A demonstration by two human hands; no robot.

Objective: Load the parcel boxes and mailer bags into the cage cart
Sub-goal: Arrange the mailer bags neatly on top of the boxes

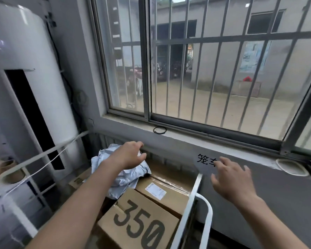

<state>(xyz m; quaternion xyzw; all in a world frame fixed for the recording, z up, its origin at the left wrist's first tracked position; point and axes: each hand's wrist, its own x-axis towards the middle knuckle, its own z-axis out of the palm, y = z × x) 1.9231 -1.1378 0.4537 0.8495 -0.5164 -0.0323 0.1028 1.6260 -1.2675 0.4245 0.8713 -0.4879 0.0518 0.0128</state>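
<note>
Two hands hover at centre frame: left hand (131, 155) pinching the soft, light crumpled grey mailer bag (122, 175); right hand (230, 178) spread, holding nothing.

head view | worn on the person's head, close above the cage cart (190, 203) | faces forward and down, toward 12 o'clock at the barred window (214, 69) | arms enter from 6 o'clock | only view

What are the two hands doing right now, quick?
Left hand: fingers curled down on the grey mailer bag in the cage cart; a firm grip cannot be told.
Right hand: open, fingers spread, holding nothing.
</note>
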